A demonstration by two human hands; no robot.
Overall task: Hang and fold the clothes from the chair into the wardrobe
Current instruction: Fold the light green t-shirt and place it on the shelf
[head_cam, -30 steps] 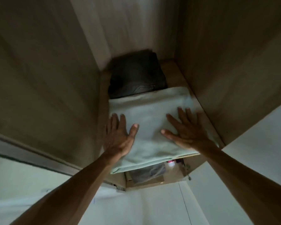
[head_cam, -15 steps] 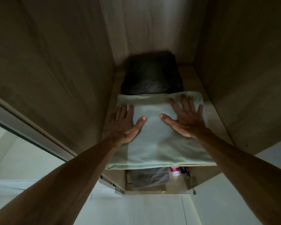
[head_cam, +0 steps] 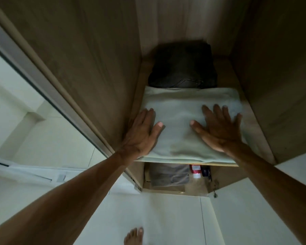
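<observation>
Seen from my remote station: the wooden wardrobe (head_cam: 99, 68) fills the upper two-thirds of the frame, its brown side walls running down to a shelf (head_cam: 219, 164) at centre. A pale floor (head_cam: 157, 218) spreads across the lower part. On the shelf, centre frame, lies a folded pale green garment (head_cam: 180, 110), its near fold flush with the shelf's front edge. Directly above it in the frame, touching its far edge, sits a folded black garment (head_cam: 182, 68) at the back of the shelf. I see both hands flat on the green cloth, holding nothing. The left hand (head_cam: 141, 135) presses the garment's left edge with fingers together and thumb out; the right hand (head_cam: 217, 129) presses right of centre with fingers spread wide. In the compartment below the shelf lies a folded grey cloth (head_cam: 169, 175), with a red-and-white bottle (head_cam: 195, 171) just to its right. A bare foot (head_cam: 133, 236) shows at the bottom edge.
</observation>
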